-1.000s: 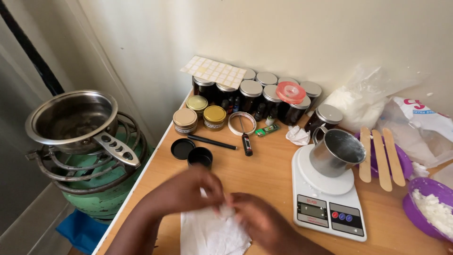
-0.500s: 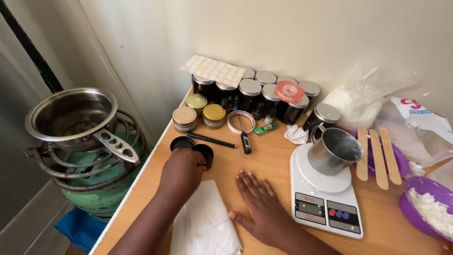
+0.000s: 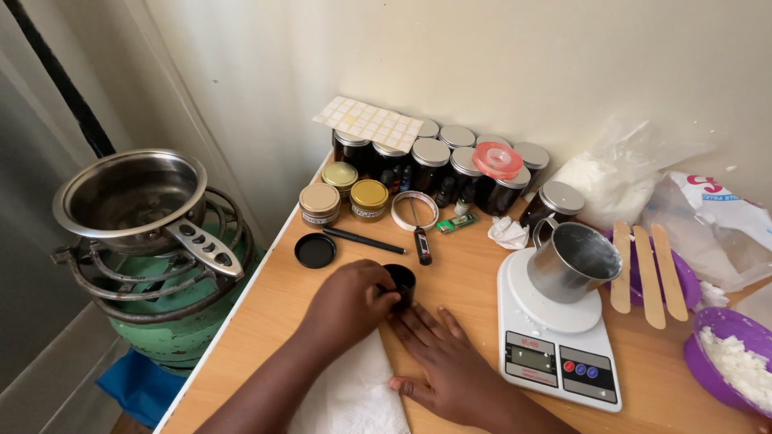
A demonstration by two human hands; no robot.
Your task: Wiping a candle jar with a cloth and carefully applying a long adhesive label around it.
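Hands first: your right hand (image 3: 450,366) lies flat and open, palm down on the surface (image 3: 458,281), fingers spread and pointing away from you toward the small black jar (image 3: 400,283). Your left hand (image 3: 347,303) is closed around that jar from its left side, with the fingers wrapped on the near wall. The jar stands upright, its long axis vertical and its open mouth facing up, touching your left hand and just beyond the fingertips of your right. Of the two, the left hand is the nearer one, since it already grips the jar.

Under your left wrist and toward you lies a white tissue (image 3: 354,398). Beyond your left hand and a little to its left, the jar's black lid (image 3: 314,251) lies flat on the surface, apart from the jar. A black pen (image 3: 363,240) lies just past the lid, its length running left to right. To the right of your right hand sits a white kitchen scale (image 3: 555,354) with a steel cup (image 3: 571,261) on its plate. Farthest off, against the wall, stand dark jars with silver lids (image 3: 450,165) and three gold-lidded tins (image 3: 346,193).
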